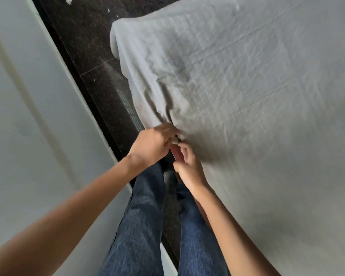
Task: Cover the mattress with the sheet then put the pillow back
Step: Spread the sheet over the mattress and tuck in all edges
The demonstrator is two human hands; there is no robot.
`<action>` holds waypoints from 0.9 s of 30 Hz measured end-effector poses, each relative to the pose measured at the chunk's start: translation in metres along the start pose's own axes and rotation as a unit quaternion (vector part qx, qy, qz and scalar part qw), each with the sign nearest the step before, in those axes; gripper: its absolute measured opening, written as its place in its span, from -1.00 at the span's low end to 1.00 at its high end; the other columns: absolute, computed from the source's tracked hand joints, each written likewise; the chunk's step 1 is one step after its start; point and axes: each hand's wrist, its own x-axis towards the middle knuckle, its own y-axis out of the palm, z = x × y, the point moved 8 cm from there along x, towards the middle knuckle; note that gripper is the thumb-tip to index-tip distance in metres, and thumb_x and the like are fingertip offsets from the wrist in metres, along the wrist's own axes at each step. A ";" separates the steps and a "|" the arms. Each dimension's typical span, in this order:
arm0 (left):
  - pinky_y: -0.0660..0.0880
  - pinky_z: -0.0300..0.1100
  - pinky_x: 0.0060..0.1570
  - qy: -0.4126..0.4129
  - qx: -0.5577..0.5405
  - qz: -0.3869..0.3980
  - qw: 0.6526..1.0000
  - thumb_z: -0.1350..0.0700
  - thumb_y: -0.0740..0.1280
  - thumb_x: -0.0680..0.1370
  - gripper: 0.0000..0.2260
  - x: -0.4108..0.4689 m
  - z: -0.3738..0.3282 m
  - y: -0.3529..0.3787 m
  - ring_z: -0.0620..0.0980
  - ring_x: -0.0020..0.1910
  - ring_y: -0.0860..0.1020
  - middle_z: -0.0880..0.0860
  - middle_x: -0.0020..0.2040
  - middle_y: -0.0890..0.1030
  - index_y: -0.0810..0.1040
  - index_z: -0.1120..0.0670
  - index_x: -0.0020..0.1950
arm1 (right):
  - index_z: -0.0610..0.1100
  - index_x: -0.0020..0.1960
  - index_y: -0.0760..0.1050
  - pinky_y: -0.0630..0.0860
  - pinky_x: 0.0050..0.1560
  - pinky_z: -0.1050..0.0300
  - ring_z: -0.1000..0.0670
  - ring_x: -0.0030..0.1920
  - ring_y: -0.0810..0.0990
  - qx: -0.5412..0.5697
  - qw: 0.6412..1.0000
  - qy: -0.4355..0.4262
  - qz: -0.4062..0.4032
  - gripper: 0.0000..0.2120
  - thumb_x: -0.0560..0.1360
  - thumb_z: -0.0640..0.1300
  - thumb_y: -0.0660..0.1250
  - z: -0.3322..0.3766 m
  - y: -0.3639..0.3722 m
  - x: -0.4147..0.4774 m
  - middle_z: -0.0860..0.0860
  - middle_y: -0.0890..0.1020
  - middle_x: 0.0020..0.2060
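Left hand (154,144): arm reaches forward from the lower left, knuckles up, fingers curled and pinching a bunched bit of the sheet (247,96) at the near edge of the bed (176,154).
Right hand (188,166): just beside the left hand, forearm lying along the bed's edge, fingers curled in against the bare reddish side below the hem; whether it grips cloth cannot be told.
Sheet: pale grey, spread over the bed top, creases fanning out from the pinch, one corner hanging over the far-left corner.
Jeans (143,216): legs close against the bed's edge.
Floor (92,46): dark, speckled, between the bed and a white wall (28,116).
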 end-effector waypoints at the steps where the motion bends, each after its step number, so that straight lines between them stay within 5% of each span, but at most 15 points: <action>1: 0.59 -0.10 -0.24 -0.030 -0.016 -0.053 0.998 0.19 0.03 0.47 -0.62 -0.008 0.001 -0.013 -0.01 -0.11 0.64 -0.05 -0.01 0.65 0.62 0.08 0.05 | 0.00 0.34 0.35 0.43 -0.06 0.38 0.23 0.08 0.49 -0.007 1.000 0.010 0.012 -0.40 0.39 -0.46 0.16 -0.005 0.003 0.001 0.22 0.45 0.11; 5: 0.57 -0.08 -0.16 -0.079 -0.002 -0.064 0.995 0.25 0.11 0.44 -0.68 -0.018 0.015 -0.019 0.05 -0.10 0.62 -0.03 -0.08 0.66 0.63 0.10 -0.01 | 0.02 0.44 0.28 0.46 -0.17 0.15 -0.11 0.03 0.53 -0.195 0.980 0.032 0.004 -0.35 0.40 -0.38 0.16 0.001 0.008 0.021 -0.02 0.54 0.14; 8: 0.57 -0.04 -0.10 -0.056 0.026 -0.019 0.998 0.28 0.17 0.43 -0.69 -0.013 0.024 -0.001 0.10 -0.05 0.60 0.01 -0.02 0.65 0.63 0.10 0.04 | -0.14 0.21 0.47 0.49 -0.05 0.09 -0.17 0.03 0.57 -0.301 0.950 0.081 -0.008 -0.69 0.49 -0.21 0.20 0.022 0.010 0.044 -0.12 0.59 0.03; 12: 0.51 -0.03 0.01 0.000 0.054 -0.010 0.998 0.27 0.24 0.41 -0.67 -0.005 0.020 0.011 0.08 0.10 0.54 -0.02 0.12 0.59 0.61 0.04 0.10 | -0.17 0.03 0.51 0.45 -0.13 0.16 -0.12 0.02 0.60 -0.414 0.900 0.139 -0.013 -0.80 0.49 -0.11 0.19 0.037 0.014 0.057 -0.12 0.61 -0.02; 15: 0.35 -0.02 0.24 0.018 0.139 -0.011 0.990 0.16 0.15 0.43 -0.63 -0.003 0.027 0.011 0.07 0.25 0.48 0.01 0.21 0.55 0.58 0.04 0.18 | -0.17 0.09 0.49 0.49 -0.09 0.13 -0.13 0.01 0.58 -0.343 0.931 0.128 0.009 -0.75 0.44 -0.17 0.23 0.028 0.015 0.046 -0.10 0.59 -0.06; 19: 0.04 0.22 0.41 0.020 0.284 0.018 0.958 0.11 0.23 0.46 -0.62 0.009 0.032 0.011 0.09 0.35 0.41 0.02 0.27 0.52 0.52 0.07 0.27 | -0.04 0.44 0.30 0.43 0.21 0.08 0.00 0.14 0.50 -0.092 0.990 0.088 0.052 -0.41 0.43 -0.31 0.21 0.010 0.014 0.016 -0.02 0.49 0.29; 22: -0.17 0.25 0.43 0.018 0.329 0.081 0.941 0.05 0.19 0.51 -0.67 0.029 0.038 0.004 0.09 0.39 0.31 -0.04 0.24 0.50 0.52 0.02 0.24 | -0.15 0.44 0.31 0.39 0.22 0.19 0.02 0.29 0.46 -0.056 0.996 0.064 0.003 -0.47 0.48 -0.32 0.21 0.014 0.005 -0.001 -0.03 0.44 0.36; 27: 0.05 0.08 0.41 0.051 0.345 0.181 0.920 0.11 0.16 0.56 -0.73 0.071 0.040 -0.008 0.04 0.27 0.34 -0.17 0.12 0.54 0.55 -0.12 0.16 | -0.21 0.34 0.45 0.39 0.13 0.35 0.04 0.24 0.52 -0.055 0.994 -0.028 -0.096 -0.59 0.50 -0.34 0.21 0.057 -0.003 0.009 -0.07 0.54 0.26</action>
